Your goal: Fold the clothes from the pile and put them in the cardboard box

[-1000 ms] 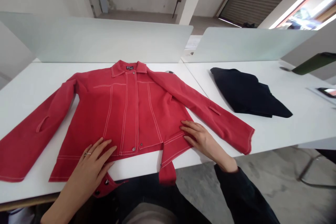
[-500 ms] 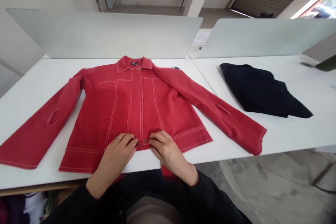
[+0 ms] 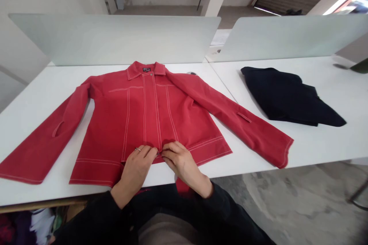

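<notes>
A red jacket (image 3: 149, 115) with white stitching lies face up on the white table (image 3: 34, 95), both sleeves spread out to the sides. My left hand (image 3: 138, 164), a ring on one finger, and my right hand (image 3: 179, 159) meet at the bottom of the front placket. The fingers of both hands are pinched on the jacket's hem around a metal snap. A strip of red fabric hangs over the table's near edge below my right hand.
A folded dark garment (image 3: 287, 95) lies on the adjoining table to the right. Frosted divider panels (image 3: 115, 38) stand along the back edge. A dark green object (image 3: 359, 67) shows at the far right. Bare concrete floor lies below right.
My hands have come in from the jacket's lower corners to the middle of the hem and closed on the placket. In the last half second they drew closer together.
</notes>
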### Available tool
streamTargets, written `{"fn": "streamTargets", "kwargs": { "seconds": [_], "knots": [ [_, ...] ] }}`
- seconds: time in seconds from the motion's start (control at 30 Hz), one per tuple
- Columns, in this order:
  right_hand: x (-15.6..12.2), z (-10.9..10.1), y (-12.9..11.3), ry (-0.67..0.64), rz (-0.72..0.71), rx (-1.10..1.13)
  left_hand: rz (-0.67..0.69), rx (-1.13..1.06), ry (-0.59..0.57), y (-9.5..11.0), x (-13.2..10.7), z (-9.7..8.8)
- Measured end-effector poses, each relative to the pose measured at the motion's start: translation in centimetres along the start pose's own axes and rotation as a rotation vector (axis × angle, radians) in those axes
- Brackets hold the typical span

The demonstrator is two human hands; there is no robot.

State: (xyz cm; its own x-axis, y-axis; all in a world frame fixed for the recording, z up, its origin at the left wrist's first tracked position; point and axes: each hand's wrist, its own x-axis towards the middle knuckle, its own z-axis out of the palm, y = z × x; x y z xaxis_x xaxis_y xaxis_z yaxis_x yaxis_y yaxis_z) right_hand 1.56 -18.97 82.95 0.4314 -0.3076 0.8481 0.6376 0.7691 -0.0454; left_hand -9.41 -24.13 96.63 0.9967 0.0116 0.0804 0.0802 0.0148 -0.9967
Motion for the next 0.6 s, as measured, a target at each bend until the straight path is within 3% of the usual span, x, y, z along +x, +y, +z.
{"fn": "streamTargets", "kwargs": {
  "seconds": [0.17,0.43,0.6],
  "knots": [
    [-0.2,0.2,0.2,0.02,0.011,0.035,0.025,-0.068,0.034,-0.4,-0.2,0.1],
    [-0.3,0.5,0.4,0.046,0.025,0.079,0.089,0.092,0.107,0.8,-0.1,-0.2],
    [-0.2,0.5,0.5,0.051,0.027,0.094,0.043,0.021,0.155,0.5,-0.7,0.3]
  ]
}}
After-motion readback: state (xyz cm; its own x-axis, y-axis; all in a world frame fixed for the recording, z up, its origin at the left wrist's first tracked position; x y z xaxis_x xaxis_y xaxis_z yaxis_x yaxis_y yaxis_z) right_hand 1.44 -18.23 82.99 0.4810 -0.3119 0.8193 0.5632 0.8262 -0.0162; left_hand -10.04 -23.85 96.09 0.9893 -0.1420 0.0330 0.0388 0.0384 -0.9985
